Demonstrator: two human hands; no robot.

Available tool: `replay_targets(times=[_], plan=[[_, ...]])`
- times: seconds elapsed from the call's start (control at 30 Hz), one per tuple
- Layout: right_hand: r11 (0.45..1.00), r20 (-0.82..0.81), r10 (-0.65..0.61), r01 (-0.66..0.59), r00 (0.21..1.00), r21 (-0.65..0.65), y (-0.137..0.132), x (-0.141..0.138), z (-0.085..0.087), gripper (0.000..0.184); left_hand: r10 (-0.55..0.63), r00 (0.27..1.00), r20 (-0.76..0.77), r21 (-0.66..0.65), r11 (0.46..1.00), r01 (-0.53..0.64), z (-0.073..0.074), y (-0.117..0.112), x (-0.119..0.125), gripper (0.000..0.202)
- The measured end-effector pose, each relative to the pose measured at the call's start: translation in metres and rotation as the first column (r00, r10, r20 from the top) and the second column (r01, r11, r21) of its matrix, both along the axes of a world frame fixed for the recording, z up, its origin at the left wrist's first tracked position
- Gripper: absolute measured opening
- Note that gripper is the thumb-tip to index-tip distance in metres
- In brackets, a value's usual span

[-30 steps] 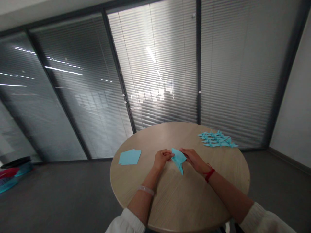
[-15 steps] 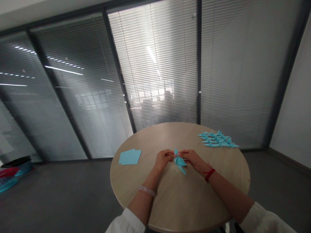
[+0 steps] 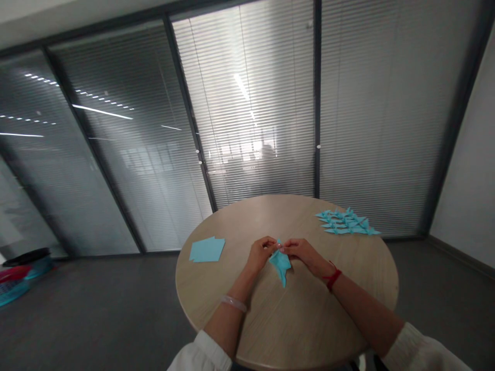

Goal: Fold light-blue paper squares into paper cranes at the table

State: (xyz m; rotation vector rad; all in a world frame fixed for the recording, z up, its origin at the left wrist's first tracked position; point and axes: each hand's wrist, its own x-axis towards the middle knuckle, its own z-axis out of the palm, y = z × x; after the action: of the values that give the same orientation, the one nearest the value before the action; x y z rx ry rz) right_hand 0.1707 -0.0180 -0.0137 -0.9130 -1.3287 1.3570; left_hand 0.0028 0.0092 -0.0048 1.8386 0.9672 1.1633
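Sheets point(image 3: 208, 250) and folded figures point(image 3: 347, 222) flank left fingers point(image 3: 269, 241) and right fingers point(image 3: 291, 250), both pinching creased blue paper point(image 3: 280, 263).

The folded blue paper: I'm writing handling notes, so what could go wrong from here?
The left hand and right hand both pinch the folded blue paper near its far end, so a hard pull might tear or crease it.

The folded blue pieces lie close to the edge of the table, so a bump could knock some off.

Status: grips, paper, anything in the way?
Left grip and right grip both pinching folded blue paper. Narrow end toward wearer. Flat sheets left, folded pieces far right; neither in the way.
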Motion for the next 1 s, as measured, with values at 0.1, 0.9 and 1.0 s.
replay_targets(times=[0.1, 0.9, 1.0], plan=[[1.000, 0.013, 0.022, -0.022, 1.000, 0.005, 0.000, 0.000, -0.001, 0.041, 0.006, 0.999, -0.036, 0.013, 1.000, -0.005, -0.001, 0.001, 0.000, 0.035], [0.982, 0.095, 0.183, -0.178, 0.979, -0.058, -0.009, -0.003, 0.002, 0.035, 0.079, 0.996, -0.040, -0.086, 0.993, -0.082, 0.004, -0.010, 0.004, 0.042], [0.978, 0.091, 0.205, -0.200, 0.975, -0.063, -0.011, -0.002, 0.004, 0.036, 0.065, 0.997, -0.030, -0.091, 0.994, -0.067, 0.003, -0.010, 0.004, 0.046]])
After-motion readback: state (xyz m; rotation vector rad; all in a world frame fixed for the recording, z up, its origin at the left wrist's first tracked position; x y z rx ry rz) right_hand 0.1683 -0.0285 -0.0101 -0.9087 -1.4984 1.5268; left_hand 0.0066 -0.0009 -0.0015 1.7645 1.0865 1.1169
